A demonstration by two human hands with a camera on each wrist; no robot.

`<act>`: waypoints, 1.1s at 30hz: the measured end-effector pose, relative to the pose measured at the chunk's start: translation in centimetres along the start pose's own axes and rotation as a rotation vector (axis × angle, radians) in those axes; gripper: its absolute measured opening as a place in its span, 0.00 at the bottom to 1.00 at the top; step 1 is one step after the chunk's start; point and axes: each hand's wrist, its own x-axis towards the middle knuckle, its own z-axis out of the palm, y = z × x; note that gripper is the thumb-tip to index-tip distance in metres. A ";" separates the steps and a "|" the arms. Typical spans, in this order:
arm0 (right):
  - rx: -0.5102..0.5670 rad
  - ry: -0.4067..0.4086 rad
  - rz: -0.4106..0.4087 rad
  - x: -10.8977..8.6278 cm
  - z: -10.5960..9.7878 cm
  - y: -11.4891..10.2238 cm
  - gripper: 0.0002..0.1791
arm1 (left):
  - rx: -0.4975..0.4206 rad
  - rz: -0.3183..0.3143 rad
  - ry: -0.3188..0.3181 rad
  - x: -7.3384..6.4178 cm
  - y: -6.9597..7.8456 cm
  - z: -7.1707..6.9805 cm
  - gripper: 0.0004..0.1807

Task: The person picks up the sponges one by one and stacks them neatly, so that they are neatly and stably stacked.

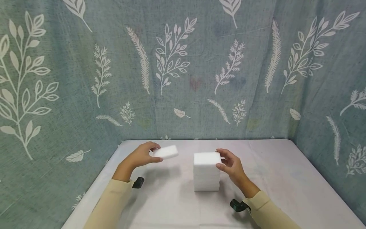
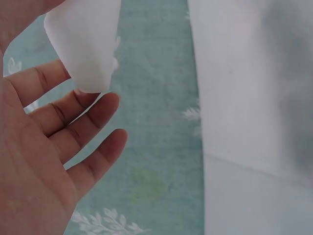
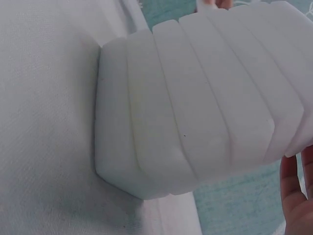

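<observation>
My left hand (image 1: 144, 156) pinches one white sponge-like block (image 1: 166, 152) between thumb and fingers, raised above the table. In the left wrist view that block (image 2: 85, 46) juts out past the hand (image 2: 58, 132), whose lower fingers are spread apart from it. To the right stands an upright stack (image 1: 206, 178) of several similar white blocks. My right hand (image 1: 233, 167) grips the top block (image 1: 206, 158) at its right end, thumb in front and a finger behind. In the right wrist view the layers of the stack (image 3: 195, 107) show, with fingertips (image 3: 289, 171) at the upper end.
A white cloth covers the table (image 1: 168, 203). Behind it and along both sides hangs a blue-green curtain (image 1: 194, 76) with white leaf prints. Dark wrist devices sit at both cuffs, the left (image 1: 138, 183) and the right (image 1: 239, 205).
</observation>
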 end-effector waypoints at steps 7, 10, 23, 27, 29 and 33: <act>0.001 -0.001 0.008 0.0 0.1 0.1 0.28 | -0.010 0.049 -0.001 0.4 2.8 -0.5 0.33; -0.009 -0.001 0.013 0.0 0.1 0.1 0.28 | -0.003 0.087 0.007 0.5 3.8 -0.5 0.33; -0.014 -0.003 0.010 0.0 0.1 0.0 0.28 | 0.009 0.213 0.028 1.5 7.4 -0.6 0.31; -0.011 -0.004 0.014 0.0 0.1 0.0 0.28 | 0.029 0.249 0.029 1.7 8.4 -0.5 0.30; -0.013 -0.004 0.018 0.0 0.1 0.0 0.28 | 0.044 0.266 0.028 1.8 8.8 -0.3 0.29; -0.020 -0.005 0.018 0.0 0.1 -0.1 0.28 | 0.065 0.298 0.029 1.9 9.6 -0.1 0.30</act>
